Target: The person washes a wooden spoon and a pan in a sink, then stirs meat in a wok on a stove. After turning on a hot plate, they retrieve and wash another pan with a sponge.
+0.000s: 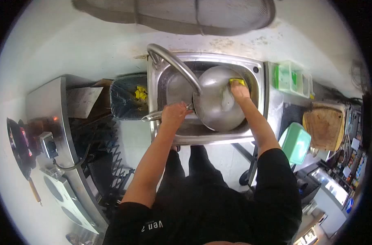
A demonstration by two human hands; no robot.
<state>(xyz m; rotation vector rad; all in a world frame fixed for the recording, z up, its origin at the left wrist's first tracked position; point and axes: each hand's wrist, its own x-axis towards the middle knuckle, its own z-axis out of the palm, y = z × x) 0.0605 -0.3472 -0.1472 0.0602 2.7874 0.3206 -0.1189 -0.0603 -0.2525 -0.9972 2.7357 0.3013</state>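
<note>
A large metal frying pan lies tilted in the stainless steel sink, its handle pointing left over the sink's edge. My left hand is wrapped round that handle near the pan. With my right hand I press a yellow sponge against the upper right of the pan's inside. A whitish patch of suds shows beside my right fingers. The curved faucet arches over the pan's left rim.
Left of the sink stands a bin lined with a dark bag. On the right are a clear and green container, a green tub and a wooden cutting board. A metal rack hangs above.
</note>
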